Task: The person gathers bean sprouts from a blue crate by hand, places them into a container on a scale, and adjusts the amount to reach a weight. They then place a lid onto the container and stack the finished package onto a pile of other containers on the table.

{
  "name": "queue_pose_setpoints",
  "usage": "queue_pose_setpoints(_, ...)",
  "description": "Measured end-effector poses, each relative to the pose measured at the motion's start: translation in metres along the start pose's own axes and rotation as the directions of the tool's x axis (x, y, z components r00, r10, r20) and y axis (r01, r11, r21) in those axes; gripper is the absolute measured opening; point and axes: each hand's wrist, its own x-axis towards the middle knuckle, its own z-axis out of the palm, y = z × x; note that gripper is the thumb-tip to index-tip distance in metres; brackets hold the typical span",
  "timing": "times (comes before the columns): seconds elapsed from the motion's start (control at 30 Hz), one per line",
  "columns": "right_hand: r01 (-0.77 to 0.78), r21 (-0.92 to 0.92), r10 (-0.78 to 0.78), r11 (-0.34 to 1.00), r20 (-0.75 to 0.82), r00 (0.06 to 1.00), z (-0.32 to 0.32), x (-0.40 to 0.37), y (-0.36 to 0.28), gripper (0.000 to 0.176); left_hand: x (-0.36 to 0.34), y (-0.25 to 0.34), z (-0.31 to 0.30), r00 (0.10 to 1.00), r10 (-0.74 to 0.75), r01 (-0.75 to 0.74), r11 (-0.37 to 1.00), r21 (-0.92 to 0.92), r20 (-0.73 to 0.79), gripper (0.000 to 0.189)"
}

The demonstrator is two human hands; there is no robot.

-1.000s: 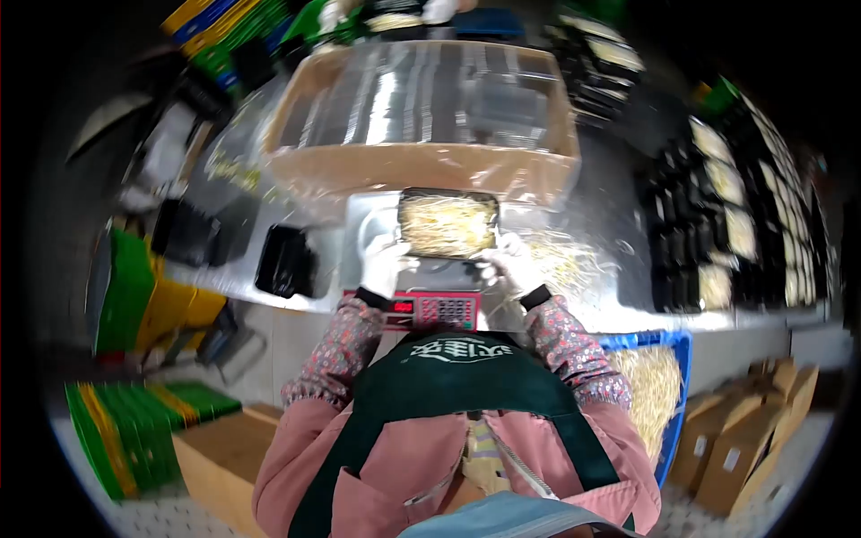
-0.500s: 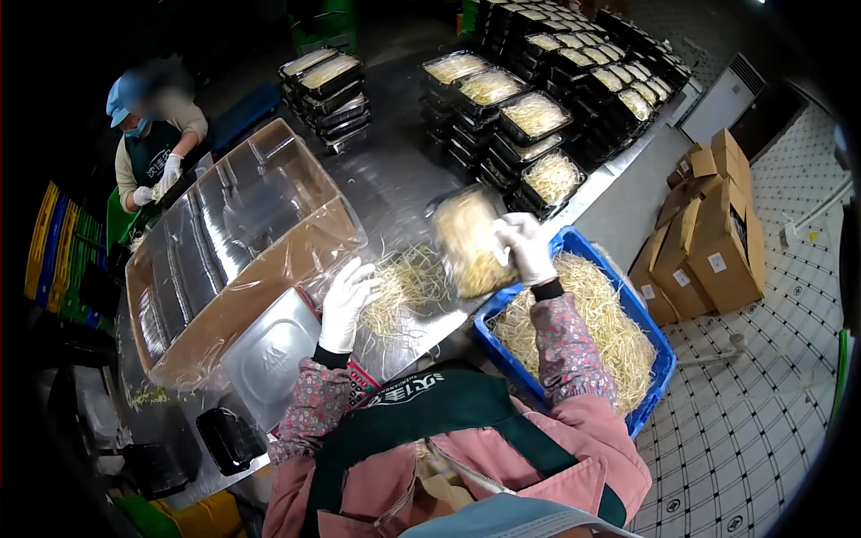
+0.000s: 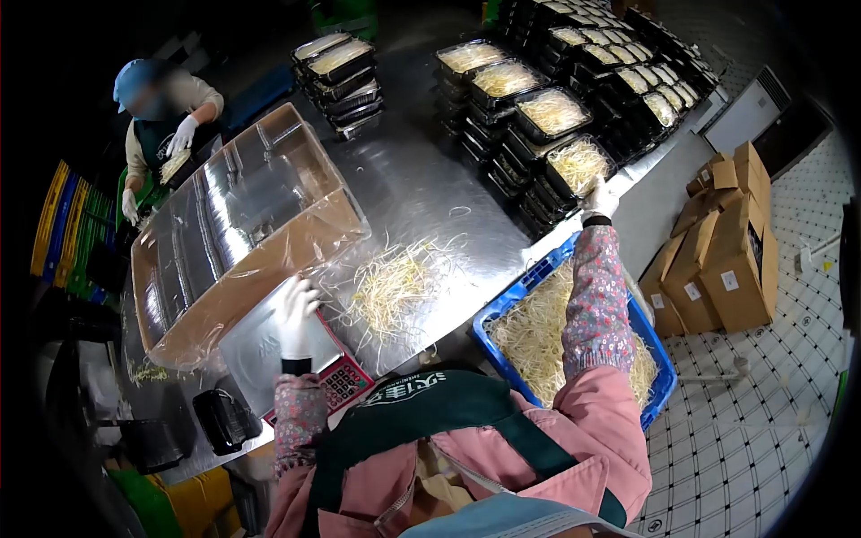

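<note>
My right hand (image 3: 601, 199), in a white glove, is closed on the near edge of a black tray of sprouts (image 3: 578, 167) on top of the nearest stack. My left hand (image 3: 298, 316), gloved too, hovers over the scale's metal plate (image 3: 256, 345), its fingers apart and slightly blurred. Beside the plate shows the scale's red keypad (image 3: 342, 382). A loose heap of sprouts (image 3: 395, 289) lies on the metal table between my hands. Below my right forearm is a blue crate (image 3: 662, 381) full of sprouts.
A large carton (image 3: 332, 235) lined with clear plastic holds black trays. Filled trays stand stacked at the back (image 3: 341, 85) and far right. A black empty tray (image 3: 224, 420) lies at the near left. Across the table a co-worker (image 3: 170, 117) handles a tray. Cardboard boxes (image 3: 735, 269) stand right.
My right hand has carried the tray of sprouts forward and right onto the stack. My left hand has moved left over the scale. The co-worker's hands have shifted.
</note>
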Motion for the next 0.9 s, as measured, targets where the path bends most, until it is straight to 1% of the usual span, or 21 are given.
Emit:
queue_pose_setpoints(0.03, -0.063, 0.034, 0.062, 0.997, 0.01, 0.998, -0.013, 0.006, 0.005, 0.026, -0.003, 0.001, -0.035, 0.978, 0.117, -0.082, 0.977, 0.197, -0.172, 0.046)
queue_pose_setpoints(0.07, -0.124, 0.07, 0.123, 0.99, 0.02, 0.992, -0.02, 0.005, 0.009, 0.034, -0.008, 0.003, -0.074, 0.915, 0.26, -0.124, 0.909, 0.397, -0.309, 0.05)
queue_pose_setpoints(0.1, -0.084, 0.098, 0.086, 0.992, -0.009, 0.996, -0.023, -0.014, 0.005, 0.037, -0.019, 0.007, -0.122, 0.836, 0.322, -0.083, 0.875, 0.478, -0.444, 0.055)
queue_pose_setpoints(0.13, -0.058, 0.119, 0.064, 0.991, -0.046, 0.997, -0.03, -0.024, 0.011, 0.032, -0.034, 0.015, -0.172, 0.77, 0.448, 0.032, 0.684, 0.729, -0.454, 0.062)
queue_pose_setpoints(0.17, -0.008, 0.081, 0.013, 0.997, -0.065, 0.998, -0.038, -0.036, 0.021, 0.031, -0.055, 0.023, -0.212, 0.664, 0.566, 0.206, 0.491, 0.847, -0.489, 0.065)
queue_pose_setpoints(0.2, 0.043, 0.043, -0.039, 0.998, -0.084, 0.996, -0.049, -0.048, 0.035, 0.03, -0.077, 0.031, -0.241, 0.556, 0.686, 0.394, 0.281, 0.875, -0.47, 0.07)
queue_pose_setpoints(0.27, 0.098, 0.002, -0.098, 0.995, -0.037, 0.995, -0.068, -0.086, 0.06, 0.03, -0.117, 0.046, -0.272, 0.479, 0.659, 0.78, -0.017, 0.626, -0.579, 0.077)
queue_pose_setpoints(0.3, 0.175, -0.07, -0.179, 0.982, -0.056, 0.982, -0.068, -0.115, 0.068, 0.03, -0.133, 0.044, -0.286, 0.509, 0.57, 0.798, -0.03, 0.602, -0.645, 0.074)
queue_pose_setpoints(0.33, 0.107, -0.187, -0.113, 0.976, -0.024, 0.993, -0.067, -0.146, 0.061, 0.032, -0.149, 0.041, -0.303, 0.528, 0.472, 0.815, -0.047, 0.578, -0.706, 0.072)
queue_pose_setpoints(0.4, 0.384, -0.332, -0.359, 0.862, 0.138, 0.923, -0.07, -0.181, 0.092, 0.037, -0.167, 0.008, -0.38, 0.686, -0.023, 0.725, 0.099, 0.682, -0.727, 0.058)
queue_pose_setpoints(0.47, 0.314, -0.344, -0.226, 0.885, 0.273, 0.935, -0.062, -0.232, 0.089, 0.043, -0.187, -0.043, -0.423, 0.803, 0.102, 0.573, 0.136, 0.808, -0.587, 0.046)
queue_pose_setpoints(0.53, 0.5, -0.423, -0.332, 0.755, 0.411, 0.849, -0.06, -0.267, 0.108, 0.049, -0.189, -0.05, -0.415, 0.749, 0.075, 0.619, 0.273, 0.736, -0.658, 0.042)
queue_pose_setpoints(0.57, 0.602, -0.522, -0.345, 0.604, 0.51, 0.788, -0.058, -0.289, 0.101, 0.054, -0.189, -0.032, -0.393, 0.731, 0.12, 0.669, 0.067, 0.74, -0.672, 0.041)
queue_pose_setpoints(0.6, 0.69, -0.585, -0.333, 0.426, 0.607, 0.721, -0.055, -0.309, 0.09, 0.06, -0.191, -0.028, -0.389, 0.72, 0.267, 0.645, 0.081, 0.759, -0.64, 0.03)
queue_pose_setpoints(0.67, 0.673, -0.678, -0.12, 0.295, 0.673, 0.73, -0.057, -0.331, 0.094, 0.077, -0.195, -0.016, -0.391, 0.69, 0.275, 0.618, 0.259, 0.742, -0.67, 0.024)
queue_pose_setpoints(0.7, 0.639, -0.733, -0.048, 0.234, 0.648, 0.76, -0.058, -0.338, 0.095, 0.081, -0.197, -0.011, -0.391, 0.661, 0.313, 0.595, 0.336, 0.73, -0.682, 0.036)
queue_pose_setpoints(0.73, 0.602, -0.78, 0.022, 0.169, 0.614, 0.789, -0.058, -0.345, 0.097, 0.084, -0.198, -0.003, -0.394, 0.653, 0.318, 0.616, 0.306, 0.726, -0.688, 0.047)
queue_pose_setpoints(0.8, 0.591, -0.792, 0.051, 0.154, 0.604, 0.795, -0.069, -0.345, 0.111, 0.087, -0.197, 0.014, -0.397, 0.558, 0.377, 0.704, 0.258, 0.662, -0.739, 0.05)
queue_pose_setpoints(0.83, 0.619, -0.777, 0.033, 0.114, 0.625, 0.78, -0.069, -0.346, 0.112, 0.086, -0.194, 0.017, -0.398, 0.482, 0.549, 0.658, 0.288, 0.696, -0.683, 0.06)
queue_pose_setpoints(0.87, 0.613, -0.78, 0.015, 0.121, 0.619, 0.785, -0.064, -0.348, 0.109, 0.084, -0.185, 0.047, -0.375, 0.479, 0.427, 0.683, 0.366, 0.632, -0.767, 0.066)
queue_pose_setpoints(0.9, 0.615, -0.782, 0.006, 0.105, 0.619, 0.785, -0.061, -0.349, 0.11, 0.084, -0.173, 0.055, -0.364, 0.468, 0.535, 0.599, 0.394, 0.697, -0.704, 0.064)
